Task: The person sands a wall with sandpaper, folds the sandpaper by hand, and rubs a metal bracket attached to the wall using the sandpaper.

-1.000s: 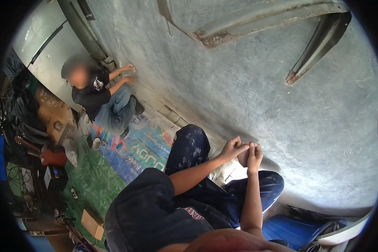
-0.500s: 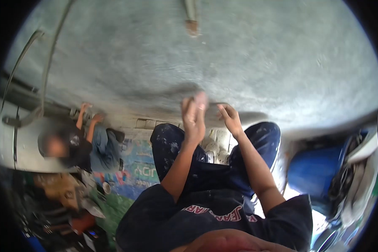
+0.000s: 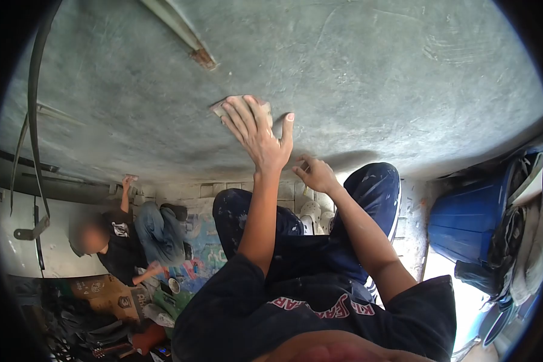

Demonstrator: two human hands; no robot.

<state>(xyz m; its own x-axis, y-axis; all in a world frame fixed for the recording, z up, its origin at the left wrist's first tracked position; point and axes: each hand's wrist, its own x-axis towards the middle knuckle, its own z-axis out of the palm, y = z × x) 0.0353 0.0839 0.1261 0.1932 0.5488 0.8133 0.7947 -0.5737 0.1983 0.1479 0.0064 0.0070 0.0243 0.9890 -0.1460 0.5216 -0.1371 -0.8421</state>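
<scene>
Nearest the camera is the person's dark T-shirt with red-and-white lettering (image 3: 320, 301), and beyond it the bent legs in pale-spotted navy trousers (image 3: 238, 211). The right hand (image 3: 315, 174) is the closer of the two: its grip is loosely curled, thumb and forefinger slightly apart, beside the right knee (image 3: 377, 184); whether its fingertips touch the wall, I cannot tell. The left hand (image 3: 256, 136) reaches farther, its grip flattened, four fingers extended close together and thumb splayed wide. Under those fingers a thin, flat, brownish-grey piece of sheet (image 3: 218, 109) lies pinned against the mottled grey plastered wall (image 3: 368, 78), its edges showing past the fingers. The left arm (image 3: 260, 220) stretches forward, the right arm (image 3: 374, 238) angles inward.

One second ago the hands met at the piece near the right knee; half a second ago they were apart, the left blurred. Now the left is spread on the wall, higher than the right.

Off to the right stands a blue plastic tub (image 3: 467, 220). Farther left sits another person in a black T-shirt and blue jeans (image 3: 117, 241), one hand at the wall, the other now lowered near a small pale cup (image 3: 174, 285); earlier both were raised.
</scene>
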